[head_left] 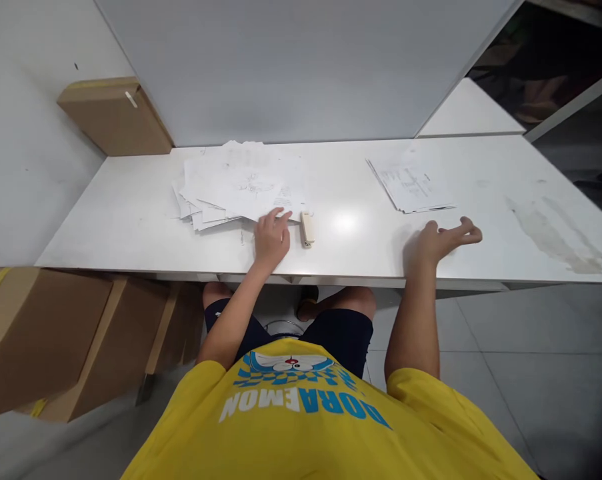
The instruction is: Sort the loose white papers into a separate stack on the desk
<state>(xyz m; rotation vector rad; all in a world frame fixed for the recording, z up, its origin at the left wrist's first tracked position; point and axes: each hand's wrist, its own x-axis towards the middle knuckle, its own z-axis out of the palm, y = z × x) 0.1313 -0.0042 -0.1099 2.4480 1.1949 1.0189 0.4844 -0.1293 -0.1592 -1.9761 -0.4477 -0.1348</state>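
A loose, uneven pile of white papers [245, 180] lies on the left half of the white table, its top sheet marked with line drawings. My left hand [272, 240] rests at the pile's lower right edge, fingers apart and fingertips on or just over the paper. Just right of those fingers is a small cream stapler [307, 229], which the hand does not hold. A smaller, neater stack of printed sheets [413, 183] sits farther right. Below that stack, my right hand [443, 241] is held over the table near its front edge, empty, with fingers stretched toward the right.
The long white table [341, 253] runs against a pale panel [301, 73]. A cardboard box [115, 117] stands at its back left corner. More large cartons [45, 333] stand on the floor at the left. Greyish stains [555, 233] mark the table's right end.
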